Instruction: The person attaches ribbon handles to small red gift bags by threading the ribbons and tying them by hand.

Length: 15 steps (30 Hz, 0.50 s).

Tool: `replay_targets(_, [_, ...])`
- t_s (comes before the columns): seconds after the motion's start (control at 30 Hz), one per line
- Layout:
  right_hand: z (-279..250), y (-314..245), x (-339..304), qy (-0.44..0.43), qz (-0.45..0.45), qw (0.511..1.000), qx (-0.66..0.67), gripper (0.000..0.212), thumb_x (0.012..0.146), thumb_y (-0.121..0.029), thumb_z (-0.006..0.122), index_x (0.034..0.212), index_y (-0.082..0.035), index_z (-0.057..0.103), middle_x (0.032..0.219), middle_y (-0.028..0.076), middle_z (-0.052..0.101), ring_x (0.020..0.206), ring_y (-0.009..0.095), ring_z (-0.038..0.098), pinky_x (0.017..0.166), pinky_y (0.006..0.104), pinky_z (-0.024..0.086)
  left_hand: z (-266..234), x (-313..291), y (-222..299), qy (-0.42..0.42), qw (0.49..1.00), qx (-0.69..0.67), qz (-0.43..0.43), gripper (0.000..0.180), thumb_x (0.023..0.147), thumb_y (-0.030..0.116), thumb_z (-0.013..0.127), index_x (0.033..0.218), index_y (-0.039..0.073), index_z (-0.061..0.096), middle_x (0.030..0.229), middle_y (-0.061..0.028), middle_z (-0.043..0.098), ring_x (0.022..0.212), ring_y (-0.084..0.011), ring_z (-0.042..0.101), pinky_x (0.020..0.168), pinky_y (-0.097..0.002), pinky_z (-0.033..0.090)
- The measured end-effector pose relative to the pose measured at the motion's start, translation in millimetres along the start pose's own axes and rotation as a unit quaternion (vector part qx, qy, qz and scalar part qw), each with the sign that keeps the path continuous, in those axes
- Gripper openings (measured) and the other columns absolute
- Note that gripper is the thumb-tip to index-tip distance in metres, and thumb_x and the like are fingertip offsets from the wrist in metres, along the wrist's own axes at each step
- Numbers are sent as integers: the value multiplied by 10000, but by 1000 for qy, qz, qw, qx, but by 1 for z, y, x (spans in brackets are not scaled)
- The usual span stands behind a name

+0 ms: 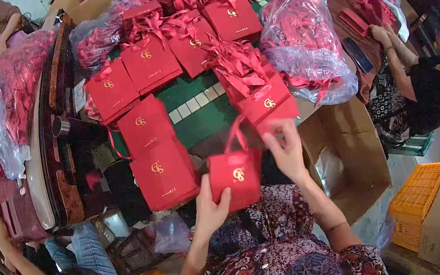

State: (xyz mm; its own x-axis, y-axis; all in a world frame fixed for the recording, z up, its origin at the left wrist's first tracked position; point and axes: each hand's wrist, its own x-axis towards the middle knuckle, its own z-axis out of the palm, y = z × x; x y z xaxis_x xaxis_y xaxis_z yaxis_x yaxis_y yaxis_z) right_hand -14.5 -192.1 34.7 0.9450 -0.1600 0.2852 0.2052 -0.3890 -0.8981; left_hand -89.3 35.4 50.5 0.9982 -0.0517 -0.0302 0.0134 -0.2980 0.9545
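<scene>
A small red paper gift bag [233,184] with a gold emblem and a red ribbon handle [236,136] is in my left hand [211,208]. The thumb lies across its front, and the bag stands nearly upright before my body. To its right, my right hand [287,152] is raised, apart from that bag, with thumb and fingers apart and slightly blurred. Just beyond it lies a pile of like bags [269,104], ribbons heaped on top. Two stacks of red bags [165,175] lie left of the held bag.
More bag stacks [151,62] line the far side of the green table mat [196,130]. A plastic sack of red bags [305,37] sits at right, above an open cardboard box [350,157]. Co-workers sit left and right; yellow crates [417,201] stand on the floor.
</scene>
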Motion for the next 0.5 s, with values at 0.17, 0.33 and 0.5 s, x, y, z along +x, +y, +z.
replay_targets(0.17, [17,-35,-22,-252,102,945,181,528,892,-175,731,1337,-67,469,1192,40,547,1089,139,554,852,293,513,8,4,39,21,979,198,39,521,868,112,644,1331,-15,442,1109,-253,582,1016,-437,565,860,-501,478])
replay_targets(0.33, [32,-44,-22,-249,219,902,275,455,1015,-219,530,1386,21,422,1278,114,557,1208,180,503,1054,317,397,18,7,44,-38,974,196,106,779,779,323,799,1375,-4,417,1207,-210,548,1129,-398,519,942,-471,453])
replay_targets(0.5, [41,-6,-26,-127,190,957,176,319,1033,-225,454,1194,36,542,1086,162,631,1048,192,577,918,334,454,31,25,12,-41,968,218,118,653,770,267,792,1320,29,532,1243,-172,552,1148,-364,508,1000,-444,411])
